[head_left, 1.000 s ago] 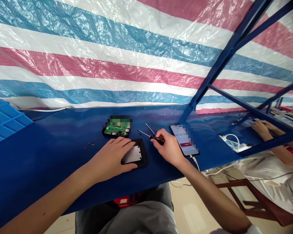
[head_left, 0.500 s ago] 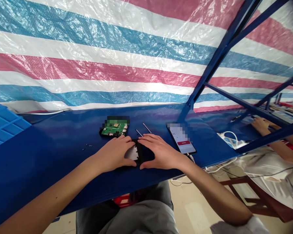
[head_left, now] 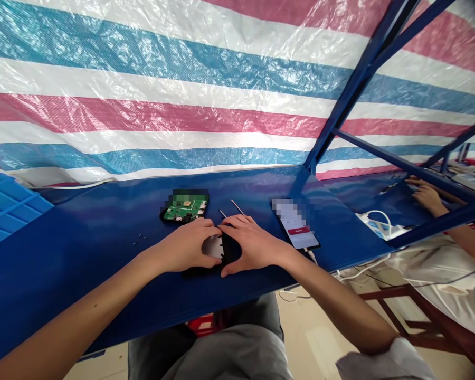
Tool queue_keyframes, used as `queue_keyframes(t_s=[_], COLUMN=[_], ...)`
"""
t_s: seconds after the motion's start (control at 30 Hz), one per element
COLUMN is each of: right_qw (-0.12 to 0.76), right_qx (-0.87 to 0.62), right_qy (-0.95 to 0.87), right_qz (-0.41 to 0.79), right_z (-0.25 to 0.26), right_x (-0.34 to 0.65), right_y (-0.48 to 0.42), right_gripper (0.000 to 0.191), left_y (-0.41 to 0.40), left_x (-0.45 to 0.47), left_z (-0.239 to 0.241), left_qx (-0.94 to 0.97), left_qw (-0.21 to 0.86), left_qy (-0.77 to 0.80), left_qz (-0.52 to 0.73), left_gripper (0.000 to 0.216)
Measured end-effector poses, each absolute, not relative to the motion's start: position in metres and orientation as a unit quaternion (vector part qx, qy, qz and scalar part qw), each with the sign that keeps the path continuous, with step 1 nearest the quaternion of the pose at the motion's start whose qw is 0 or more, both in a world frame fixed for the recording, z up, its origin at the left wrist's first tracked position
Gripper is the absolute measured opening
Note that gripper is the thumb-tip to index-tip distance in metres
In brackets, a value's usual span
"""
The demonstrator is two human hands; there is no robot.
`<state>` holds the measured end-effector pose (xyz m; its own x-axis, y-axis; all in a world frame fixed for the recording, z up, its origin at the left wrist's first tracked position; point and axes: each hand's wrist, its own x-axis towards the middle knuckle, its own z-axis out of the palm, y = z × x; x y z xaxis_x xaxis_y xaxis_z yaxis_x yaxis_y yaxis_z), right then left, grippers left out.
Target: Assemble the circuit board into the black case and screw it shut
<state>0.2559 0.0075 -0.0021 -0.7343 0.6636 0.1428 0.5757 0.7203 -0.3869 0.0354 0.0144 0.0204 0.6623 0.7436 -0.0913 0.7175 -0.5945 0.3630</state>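
Observation:
A black device case (head_left: pixel 227 252) with a grey metal plate (head_left: pixel 212 246) inside lies on the blue table (head_left: pixel 83 264). My left hand (head_left: pixel 188 245) curls round its left side and my right hand (head_left: pixel 253 244) round its right side, fingertips almost meeting at the far edge. Just beyond lies a green circuit board (head_left: pixel 184 209) on a black base. Two screwdrivers (head_left: pixel 236 206) lie behind my right hand, their handles hidden by it.
A phone (head_left: pixel 296 226) with a lit screen lies to the right, its cable hanging off the table edge. Tiny screws (head_left: pixel 140 239) lie to the left. A blue bin (head_left: pixel 3 208) stands at far left. Another person's hand (head_left: pixel 427 196) and a white power strip (head_left: pixel 382 227) are beyond the blue frame bars.
My right hand left the screwdriver on the table and came onto the case's right side. Both hands now close in round the case.

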Motion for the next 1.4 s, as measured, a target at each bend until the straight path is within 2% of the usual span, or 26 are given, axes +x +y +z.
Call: queue_keyframes(t_s=[0.23, 0.33, 0.6, 0.83, 1.0, 1.4], right_qw=[0.155, 0.158, 0.171, 0.128, 0.124, 0.099], right_qx=[-0.335, -0.342, -0.34, -0.343, -0.34, -0.335], right_qy=[-0.912, -0.908, -0.907, -0.913, -0.915, -0.908], right_qz=[0.181, 0.183, 0.179, 0.181, 0.178, 0.231], right_z=[-0.001, 0.001, -0.004, -0.005, -0.006, -0.006], right_x=[0.253, 0.251, 0.248, 0.247, 0.246, 0.245], right_y=[0.006, 0.005, 0.008, 0.012, 0.015, 0.017], right_gripper=[0.084, 0.083, 0.091, 0.099, 0.103, 0.112], left_y=[0.012, 0.013, 0.014, 0.015, 0.012, 0.013], left_x=[0.039, 0.04, 0.038, 0.037, 0.039, 0.035], left_z=[0.031, 0.034, 0.037, 0.037, 0.041, 0.044], left_qx=[0.883, 0.883, 0.889, 0.897, 0.908, 0.903], left_qw=[0.204, 0.203, 0.183, 0.172, 0.154, 0.209], left_qy=[0.423, 0.423, 0.419, 0.408, 0.39, 0.375], left_qz=[0.012, -0.01, -0.011, 0.001, -0.02, -0.003], left_gripper=[0.041, 0.046, 0.041, 0.043, 0.027, 0.037])
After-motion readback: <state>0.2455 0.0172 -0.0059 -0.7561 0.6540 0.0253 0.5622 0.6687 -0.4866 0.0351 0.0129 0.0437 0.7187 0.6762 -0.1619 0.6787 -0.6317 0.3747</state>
